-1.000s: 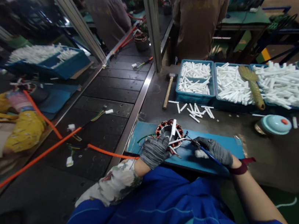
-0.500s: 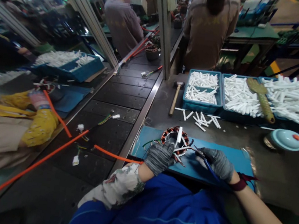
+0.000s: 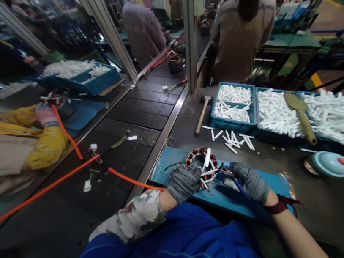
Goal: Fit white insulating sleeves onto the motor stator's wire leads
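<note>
A round motor stator [image 3: 199,157] with copper windings lies on a blue mat [image 3: 254,205] at the bench's near edge. Several white tubes [image 3: 207,157] stick out of it. My left hand [image 3: 183,182], in a grey glove, grips the stator's near side. In a matching grey glove, my right hand [image 3: 248,181] holds a thin blue-handled tool [image 3: 240,189] whose tip points at the stator's right side.
Three blue bins [image 3: 230,123] of white tubes stand at the back, with a brush [image 3: 300,115] across them. A hammer [image 3: 202,114], loose tubes [image 3: 231,137] and a teal lid [image 3: 330,163] lie on the bench. A conveyor [image 3: 128,118] runs left, crossed by an orange cable [image 3: 63,173]. People work beyond.
The view has tilted up a little. My right hand has moved slightly closer to the stator with the tool; my left hand keeps its grip.
</note>
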{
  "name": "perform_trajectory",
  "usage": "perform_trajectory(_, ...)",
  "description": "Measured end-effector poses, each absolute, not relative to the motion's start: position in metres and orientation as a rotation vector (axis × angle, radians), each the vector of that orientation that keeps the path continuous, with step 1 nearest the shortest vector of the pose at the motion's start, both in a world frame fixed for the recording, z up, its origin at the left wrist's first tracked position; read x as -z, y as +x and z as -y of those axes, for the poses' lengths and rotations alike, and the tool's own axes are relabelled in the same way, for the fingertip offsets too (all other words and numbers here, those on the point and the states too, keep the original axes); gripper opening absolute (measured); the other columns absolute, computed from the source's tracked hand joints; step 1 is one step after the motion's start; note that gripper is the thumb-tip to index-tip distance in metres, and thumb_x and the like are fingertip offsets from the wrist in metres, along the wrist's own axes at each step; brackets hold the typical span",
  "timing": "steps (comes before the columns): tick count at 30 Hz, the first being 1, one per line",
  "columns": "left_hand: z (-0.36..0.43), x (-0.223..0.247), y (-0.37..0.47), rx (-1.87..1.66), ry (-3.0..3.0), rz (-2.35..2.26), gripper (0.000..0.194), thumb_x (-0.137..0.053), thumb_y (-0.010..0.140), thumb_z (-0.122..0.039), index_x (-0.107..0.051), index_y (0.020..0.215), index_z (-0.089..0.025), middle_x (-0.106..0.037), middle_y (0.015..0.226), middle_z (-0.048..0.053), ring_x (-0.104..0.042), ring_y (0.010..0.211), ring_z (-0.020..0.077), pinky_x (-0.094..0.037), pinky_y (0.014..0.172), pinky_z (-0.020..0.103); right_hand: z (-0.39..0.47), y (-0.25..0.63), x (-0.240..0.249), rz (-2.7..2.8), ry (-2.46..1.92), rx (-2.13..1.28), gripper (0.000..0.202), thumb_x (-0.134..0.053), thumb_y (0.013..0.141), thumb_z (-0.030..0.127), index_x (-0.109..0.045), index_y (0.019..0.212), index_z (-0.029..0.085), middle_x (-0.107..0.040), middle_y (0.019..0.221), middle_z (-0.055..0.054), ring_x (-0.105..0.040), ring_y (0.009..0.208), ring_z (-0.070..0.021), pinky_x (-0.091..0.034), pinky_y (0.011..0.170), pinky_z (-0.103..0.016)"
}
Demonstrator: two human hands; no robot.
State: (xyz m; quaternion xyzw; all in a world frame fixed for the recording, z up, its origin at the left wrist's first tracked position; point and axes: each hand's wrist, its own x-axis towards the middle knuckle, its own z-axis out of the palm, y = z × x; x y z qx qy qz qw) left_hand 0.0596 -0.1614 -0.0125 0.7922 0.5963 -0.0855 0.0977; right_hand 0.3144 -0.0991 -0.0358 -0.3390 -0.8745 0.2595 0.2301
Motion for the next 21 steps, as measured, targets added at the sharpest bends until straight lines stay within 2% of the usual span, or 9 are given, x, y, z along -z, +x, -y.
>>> perform_trajectory(5, 0.162, 0.014, 0.060, 0.248, 2.383, -1.769, 0.058, -0.065, 0.089, -0.048, -0.059, 0.138, -0.019, -0.064, 0.136, 0.018, -0.071, 0.099, 0.0352, -0.055, 0.082, 0.048, 0.096, 0.316, 0.031, 2.457, -0.833, -0.858, 0.033, -0.062, 0.094, 0.043, -0.072, 0.119, 0.023, -0.078, 0.105, -0.009, -0.075, 0.088, -0.0218, -0.060, 0.077, -0.031)
perform_trajectory(12, 0.168, 0.012, 0.059, 0.064, 2.451, -1.816, 0.051, -0.068, 0.087, -0.047, -0.066, 0.128, -0.017, -0.072, 0.119, 0.017, -0.072, 0.090, 0.0340, -0.057, 0.074, 0.044, 0.109, 0.322, 0.047, 2.523, -0.953, -0.536, 0.030, -0.050, 0.096, 0.035, -0.075, 0.106, 0.022, -0.080, 0.094, -0.011, -0.076, 0.079, -0.0240, -0.059, 0.069, -0.033)
perform_trajectory(15, 0.168, 0.014, 0.059, 0.027, 2.470, -1.798, 0.053, -0.072, 0.084, -0.047, -0.066, 0.128, -0.018, -0.072, 0.121, 0.017, -0.072, 0.087, 0.0340, -0.057, 0.073, 0.045, 0.110, 0.327, 0.052, 2.507, -1.001, -0.482, 0.033, -0.047, 0.094, 0.033, -0.075, 0.107, 0.022, -0.080, 0.090, -0.010, -0.076, 0.075, -0.0244, -0.060, 0.066, -0.032)
perform_trajectory(19, 0.167, 0.015, 0.059, 0.025, 2.471, -1.797, 0.052, -0.069, 0.088, -0.045, -0.063, 0.132, -0.018, -0.069, 0.127, 0.017, -0.072, 0.094, 0.0340, -0.058, 0.080, 0.046, 0.106, 0.336, 0.046, 2.438, -1.232, -0.380, 0.035, -0.047, 0.094, 0.038, -0.077, 0.105, 0.022, -0.080, 0.094, -0.012, -0.077, 0.081, -0.0289, -0.062, 0.072, -0.038)
perform_trajectory(21, 0.167, 0.009, 0.055, 0.030, 2.424, -1.784, 0.058, -0.071, 0.085, -0.049, -0.062, 0.134, -0.017, -0.070, 0.125, 0.017, -0.072, 0.098, 0.0338, -0.058, 0.084, 0.045, 0.103, 0.350, 0.044, 2.416, -1.413, -0.313, 0.038, -0.050, 0.093, 0.043, -0.077, 0.106, 0.021, -0.079, 0.099, -0.015, -0.077, 0.087, -0.0333, -0.062, 0.078, -0.044)
